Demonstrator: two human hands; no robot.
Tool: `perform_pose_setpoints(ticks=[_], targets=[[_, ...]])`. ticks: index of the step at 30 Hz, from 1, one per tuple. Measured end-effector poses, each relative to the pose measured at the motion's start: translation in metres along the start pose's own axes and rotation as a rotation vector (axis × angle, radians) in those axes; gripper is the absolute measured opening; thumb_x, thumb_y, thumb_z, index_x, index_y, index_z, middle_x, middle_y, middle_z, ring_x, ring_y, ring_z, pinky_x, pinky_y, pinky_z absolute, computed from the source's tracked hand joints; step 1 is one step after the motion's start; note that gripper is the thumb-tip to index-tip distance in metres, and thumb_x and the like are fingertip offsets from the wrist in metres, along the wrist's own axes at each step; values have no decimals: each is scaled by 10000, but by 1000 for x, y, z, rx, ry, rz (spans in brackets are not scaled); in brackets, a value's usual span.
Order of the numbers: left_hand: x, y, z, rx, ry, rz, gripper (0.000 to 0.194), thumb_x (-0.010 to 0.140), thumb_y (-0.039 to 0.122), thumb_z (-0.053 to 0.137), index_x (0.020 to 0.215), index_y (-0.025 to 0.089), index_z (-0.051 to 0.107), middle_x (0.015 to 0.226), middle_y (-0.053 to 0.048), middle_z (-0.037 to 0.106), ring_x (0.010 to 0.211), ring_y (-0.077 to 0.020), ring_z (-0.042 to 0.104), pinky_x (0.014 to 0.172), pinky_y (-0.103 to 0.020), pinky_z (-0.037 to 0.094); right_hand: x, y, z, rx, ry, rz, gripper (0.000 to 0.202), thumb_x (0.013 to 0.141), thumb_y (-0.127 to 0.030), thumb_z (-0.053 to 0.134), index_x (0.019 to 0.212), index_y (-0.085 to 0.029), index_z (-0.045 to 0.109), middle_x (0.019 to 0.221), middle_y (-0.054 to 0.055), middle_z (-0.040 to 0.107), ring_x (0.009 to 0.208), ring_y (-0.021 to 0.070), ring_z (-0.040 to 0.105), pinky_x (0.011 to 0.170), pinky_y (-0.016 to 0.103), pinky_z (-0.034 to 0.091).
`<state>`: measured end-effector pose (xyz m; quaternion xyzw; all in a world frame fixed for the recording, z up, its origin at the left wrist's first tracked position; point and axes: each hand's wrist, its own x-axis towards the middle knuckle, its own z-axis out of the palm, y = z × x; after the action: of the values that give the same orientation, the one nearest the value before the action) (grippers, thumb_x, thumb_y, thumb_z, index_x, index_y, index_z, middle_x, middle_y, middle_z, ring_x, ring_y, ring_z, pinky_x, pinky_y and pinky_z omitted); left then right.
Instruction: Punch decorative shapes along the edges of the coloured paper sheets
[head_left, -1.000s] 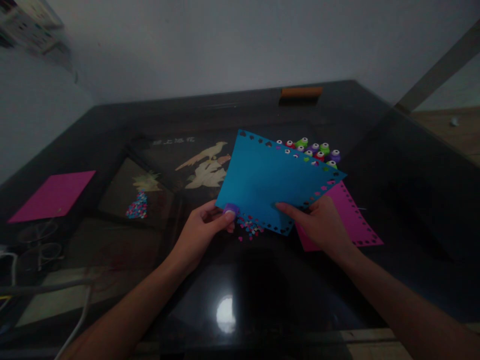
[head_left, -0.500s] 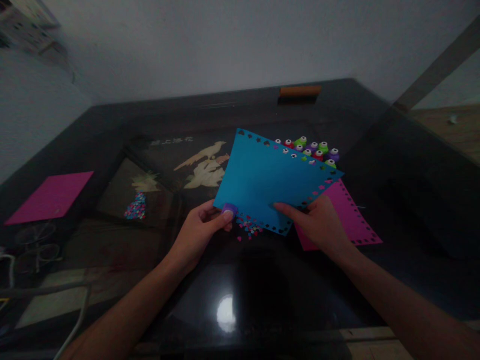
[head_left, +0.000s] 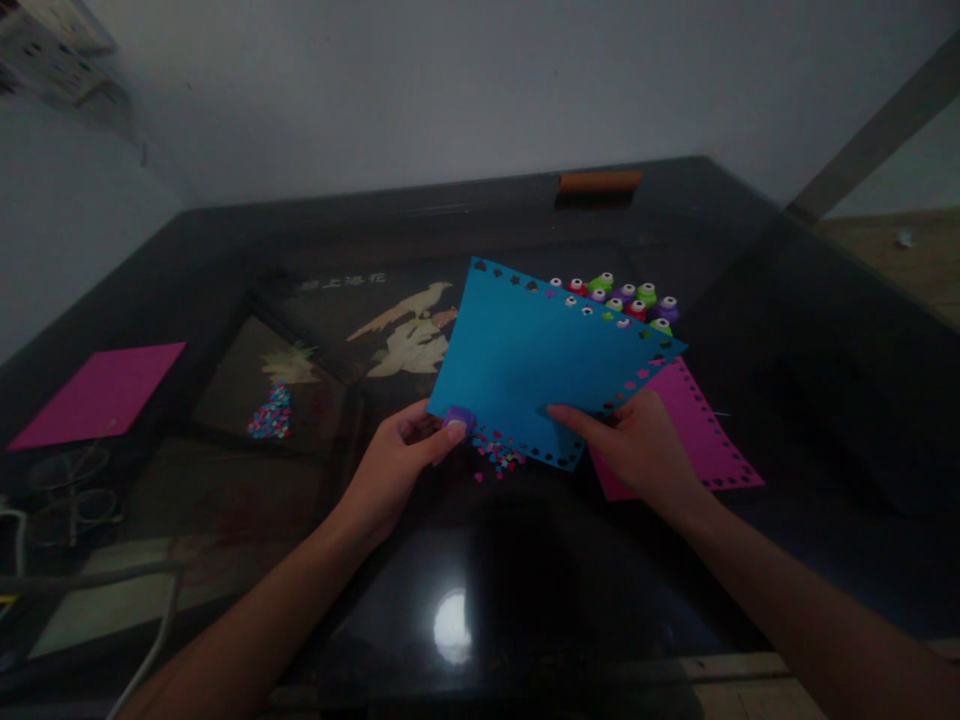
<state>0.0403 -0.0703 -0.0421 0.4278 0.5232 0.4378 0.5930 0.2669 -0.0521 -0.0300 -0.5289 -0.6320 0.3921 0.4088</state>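
A blue sheet of paper (head_left: 525, 350) with small shapes punched along several edges is held up over the dark table. My left hand (head_left: 401, 455) grips a purple craft punch (head_left: 459, 419) at the sheet's near left corner, thumb on top. My right hand (head_left: 637, 440) pinches the sheet's near right edge, thumb on its face and fingers hidden underneath. Below the left corner lies a small heap of punched confetti (head_left: 499, 455). A pink sheet (head_left: 694, 430) with punched edges lies partly under the blue sheet and my right hand.
Several coloured craft punches (head_left: 637, 298) stand grouped behind the blue sheet. Another confetti pile (head_left: 271, 412) and a plain pink sheet (head_left: 101, 392) lie to the left. A brown roll (head_left: 600, 182) rests at the table's far edge. A pale cable (head_left: 169, 620) runs at the near left.
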Motion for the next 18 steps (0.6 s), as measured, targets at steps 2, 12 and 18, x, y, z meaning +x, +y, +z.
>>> perform_pose_setpoints(ticks=[2, 12, 18], targets=[[0, 0, 0, -18, -1, -7, 221, 690, 342, 745, 824, 180, 676, 764, -1, 653, 675, -122, 542, 588, -213, 380, 0, 1, 0, -4, -1, -8, 235, 752, -365, 664, 952, -242, 682, 1043, 27, 712, 922, 247, 671, 838, 420, 527], [0, -1, -1, -8, -29, 30, 219, 696, 366, 736, 797, 180, 677, 744, -5, 671, 650, -135, 567, 617, -237, 410, 1, 0, 0, -4, 16, -33, 233, 735, -365, 675, 937, -252, 692, 1049, 37, 709, 920, 261, 670, 844, 452, 526], [0, -2, -2, -37, -49, 29, 184, 718, 343, 725, 805, 189, 678, 753, 3, 670, 658, -125, 565, 632, -228, 416, 0, -2, 0, -17, 11, -24, 210, 744, -341, 669, 927, -242, 689, 1025, 31, 717, 894, 247, 680, 819, 418, 538]])
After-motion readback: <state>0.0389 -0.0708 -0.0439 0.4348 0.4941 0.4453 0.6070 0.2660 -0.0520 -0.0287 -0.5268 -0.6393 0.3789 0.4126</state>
